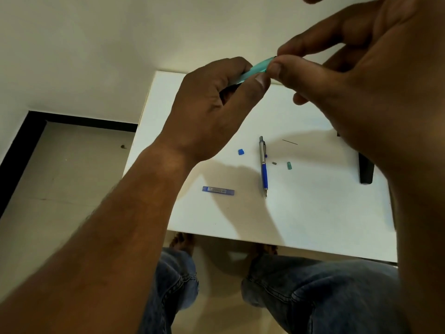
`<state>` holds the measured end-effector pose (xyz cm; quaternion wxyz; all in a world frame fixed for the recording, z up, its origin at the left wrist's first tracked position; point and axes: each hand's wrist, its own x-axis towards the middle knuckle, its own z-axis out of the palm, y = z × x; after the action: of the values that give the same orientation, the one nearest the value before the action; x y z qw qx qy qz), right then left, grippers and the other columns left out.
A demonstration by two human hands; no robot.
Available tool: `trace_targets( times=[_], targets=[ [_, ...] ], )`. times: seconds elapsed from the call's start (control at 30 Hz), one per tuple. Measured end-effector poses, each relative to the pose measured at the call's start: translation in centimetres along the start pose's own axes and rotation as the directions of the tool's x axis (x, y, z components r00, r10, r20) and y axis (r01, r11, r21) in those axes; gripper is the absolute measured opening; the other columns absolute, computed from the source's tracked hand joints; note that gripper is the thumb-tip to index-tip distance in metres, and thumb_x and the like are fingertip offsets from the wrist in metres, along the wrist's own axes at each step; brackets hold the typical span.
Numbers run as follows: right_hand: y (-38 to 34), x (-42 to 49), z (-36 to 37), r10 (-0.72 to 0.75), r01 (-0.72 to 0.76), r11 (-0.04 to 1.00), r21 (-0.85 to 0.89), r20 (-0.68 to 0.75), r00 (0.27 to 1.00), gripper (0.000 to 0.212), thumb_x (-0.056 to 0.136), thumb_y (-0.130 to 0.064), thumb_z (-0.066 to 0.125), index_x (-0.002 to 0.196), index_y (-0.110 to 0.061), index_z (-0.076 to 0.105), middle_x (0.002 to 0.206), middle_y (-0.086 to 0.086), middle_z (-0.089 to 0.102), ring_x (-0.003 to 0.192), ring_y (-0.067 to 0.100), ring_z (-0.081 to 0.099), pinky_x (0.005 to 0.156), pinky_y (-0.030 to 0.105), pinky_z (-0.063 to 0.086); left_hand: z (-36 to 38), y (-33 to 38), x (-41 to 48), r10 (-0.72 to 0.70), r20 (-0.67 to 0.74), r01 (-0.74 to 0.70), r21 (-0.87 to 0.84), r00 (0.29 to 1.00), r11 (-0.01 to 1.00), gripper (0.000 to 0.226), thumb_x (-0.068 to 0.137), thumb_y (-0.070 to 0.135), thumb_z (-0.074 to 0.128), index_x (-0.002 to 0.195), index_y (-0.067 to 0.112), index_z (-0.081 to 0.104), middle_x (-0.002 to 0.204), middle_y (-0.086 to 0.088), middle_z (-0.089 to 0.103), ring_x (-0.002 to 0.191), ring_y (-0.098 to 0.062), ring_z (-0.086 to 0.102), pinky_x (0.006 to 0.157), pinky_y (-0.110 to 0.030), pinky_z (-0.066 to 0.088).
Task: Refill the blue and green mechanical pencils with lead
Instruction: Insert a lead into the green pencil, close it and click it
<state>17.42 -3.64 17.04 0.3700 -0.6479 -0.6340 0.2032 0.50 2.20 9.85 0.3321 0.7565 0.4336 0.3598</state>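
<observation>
- Step in hand: loading the green pencil [258, 67]. Held up above the table [313, 213], well clear of it.
- L hand [212, 112] wrapped around the barrel, thumb + fingers clamped on it; only the top end sticks out.
- R hand [337, 75] thumb + forefinger pinched together right at the pencil's open end. Prob. feeding a lead in, but the lead itself is too thin to see between the fingertips, so can't confirm.
- Blue pencil [263, 165] lies on the table, tip toward the near edge. Blue cap [241, 152] loose to its left; small grey piece [274, 163] and green cap [289, 165] loose to its right.
- Lead case [218, 190] lies flat nr the front-left of the table. One spare lead [290, 142] lies apart, behind the caps.
- Next, judged: drop lead fully in w/o snapping it, then refit grey piece + green cap. Needs a light, straight feed.
- Blue pencil looks uncapped; whether loaded, can't tell.
</observation>
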Motion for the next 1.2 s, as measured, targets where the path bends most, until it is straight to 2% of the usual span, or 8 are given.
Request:
trace_targets(
  times=[0.17, 0.27, 0.37, 0.43, 0.6, 0.77, 1.03, 1.2],
  targets=[
    [0.6, 0.5, 0.2, -0.067, 0.067, 0.998, -0.012, -0.025, 0.997, 0.021, 0.092, -0.066, 0.072, 0.094, -0.062, 0.052, 0.098, -0.028, 0.074, 0.071, -0.007, 0.075, 0.062, 0.016, 0.060, 0.5, 0.4, 0.0, -0.049, 0.076, 0.055, -0.073, 0.996, 0.996, 0.034, 0.109, 0.035, 0.046, 0.088, 0.018, 0.067, 0.070, 0.005, 0.046, 0.070, -0.010, 0.044, 0.066, -0.028, 0.035],
    [1.2, 0.7, 0.2, -0.088, 0.087, 0.996, -0.029, -0.027, 0.996, 0.021, 0.090, -0.074, 0.070, 0.095, -0.065, 0.052, 0.097, -0.029, 0.075, 0.068, -0.006, 0.076, 0.066, 0.030, 0.066, 0.8, 0.4, -0.1, -0.058, 0.108, 0.070, -0.103, 0.992, 0.992, 0.038, 0.108, 0.035, 0.042, 0.090, 0.013, 0.068, 0.078, -0.013, 0.054, 0.073, -0.018, 0.048, 0.072, -0.042, 0.042],
    [1.7, 0.8, 0.1, -0.120, 0.120, 0.993, -0.005, -0.024, 0.992, 0.028, 0.091, -0.072, 0.073, 0.108, -0.056, 0.057, 0.099, -0.031, 0.076, 0.069, -0.004, 0.077, 0.061, 0.027, 0.065, 1.0, 0.4, -0.1, -0.082, 0.135, 0.100, -0.134, 0.987, 0.986, 0.045, 0.109, 0.035, 0.040, 0.092, 0.004, 0.067, 0.085, -0.024, 0.057, 0.078, -0.033, 0.051, 0.078, -0.053, 0.045],
    [1.9, 0.9, -0.1, -0.153, 0.153, 0.988, 0.009, -0.028, 0.988, 0.038, 0.093, -0.065, 0.077, 0.119, -0.044, 0.058, 0.102, -0.027, 0.077, 0.070, -0.002, 0.078, 0.061, 0.023, 0.064, 1.2, 0.4, -0.1, -0.084, 0.152, 0.110, -0.172, 0.985, 0.979, 0.045, 0.109, 0.036, 0.038, 0.090, 0.005, 0.064, 0.082, -0.020, 0.055, 0.077, -0.033, 0.049, 0.078, -0.057, 0.045],
    [2.5, 0.8, -0.4, -0.193, 0.193, 0.981, -0.004, -0.104, 0.976, 0.033, 0.090, -0.041, 0.089, 0.114, -0.031, 0.069, 0.105, -0.018, 0.078, 0.069, 0.005, 0.078, 0.060, 0.024, 0.063, 1.5, -0.1, 0.0, -0.073, 0.168, 0.116, -0.265, 0.983, 0.957, 0.033, 0.109, 0.038, 0.039, 0.081, 0.029, 0.055, 0.073, 0.004, 0.049, 0.072, -0.019, 0.047, 0.072, -0.049, 0.042],
    [3.4, 1.0, 0.1, -0.120, 0.130, 0.987, 0.092, -0.106, 0.987, 0.026, 0.088, -0.032, 0.092, 0.110, -0.036, 0.078, 0.100, -0.020, 0.081, 0.064, 0.007, 0.079, 0.061, 0.025, 0.063, 1.7, -0.4, 0.1, -0.063, 0.189, 0.122, -0.325, 0.980, 0.938, 0.032, 0.109, 0.035, 0.039, 0.082, 0.029, 0.056, 0.073, 0.013, 0.051, 0.074, -0.020, 0.045, 0.071, -0.046, 0.041],
    [4.3, 1.3, 0.8, -0.087, 0.103, 0.978, 0.182, -0.096, 0.992, 0.033, 0.092, -0.026, 0.089, 0.123, -0.030, 0.079, 0.098, -0.019, 0.082, 0.065, 0.011, 0.079, 0.061, 0.019, 0.061, 1.9, -0.6, 0.3, -0.085, 0.218, 0.160, -0.355, 0.972, 0.921, 0.034, 0.109, 0.036, 0.037, 0.080, 0.036, 0.054, 0.072, 0.021, 0.056, 0.072, -0.006, 0.052, 0.071, -0.019, 0.044],
    [4.3, 1.4, 1.4, -0.127, 0.145, 0.976, 0.164, -0.117, 0.985, 0.035, 0.095, -0.028, 0.086, 0.129, -0.025, 0.077, 0.106, -0.017, 0.081, 0.065, 0.012, 0.078, 0.060, 0.019, 0.061, 2.0, -0.7, 0.4, -0.115, 0.220, 0.196, -0.391, 0.969, 0.899, 0.034, 0.109, 0.035, 0.036, 0.081, 0.028, 0.056, 0.071, 0.019, 0.055, 0.071, -0.007, 0.048, 0.069, -0.023, 0.043]
  ],
)
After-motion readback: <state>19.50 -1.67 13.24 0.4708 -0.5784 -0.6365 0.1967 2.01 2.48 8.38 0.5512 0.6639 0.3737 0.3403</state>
